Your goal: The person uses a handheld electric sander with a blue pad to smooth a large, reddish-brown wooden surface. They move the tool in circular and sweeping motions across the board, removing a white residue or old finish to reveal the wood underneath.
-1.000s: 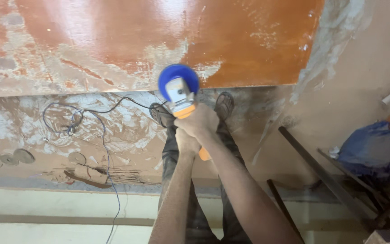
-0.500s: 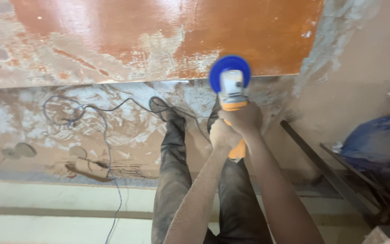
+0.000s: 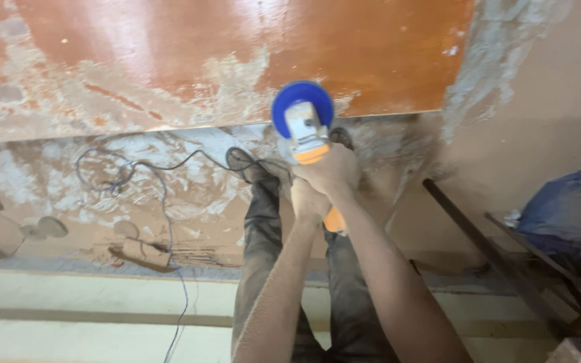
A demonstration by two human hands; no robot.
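Looking down from head height, an orange-and-grey handheld power sander with a round blue disc guard [image 3: 303,114] is seen gripped by two bare hands above the lower edge of a large glossy orange-brown wooden board [image 3: 250,54]. The right hand [image 3: 331,169] is wrapped around the front of the orange body just behind the grey head, its fingers [image 3: 317,176] closed tight on the tool. The left hand [image 3: 308,200] sits just behind and below it, also closed around the body, with the orange rear end showing beneath it.

The tool is judged to be rigid, fairly heavy at the head and prone to pulling sideways if the disc is turning, so a firm two-handed hold on the body, well back from the blue disc, appears the sound grip. Whether the disc touches the board cannot be told.

The board's varnish is worn to pale patches along its lower edge. Below the hands, dark dusty trouser legs [image 3: 263,255] and a dark shoe [image 3: 242,161] stand on a dust-streaked floor [image 3: 189,195]. A thin blue-and-black cable [image 3: 163,195] trails across the floor at the left. Dark metal bars [image 3: 479,235] and a blue bag [image 3: 566,208] lie well apart at the right.
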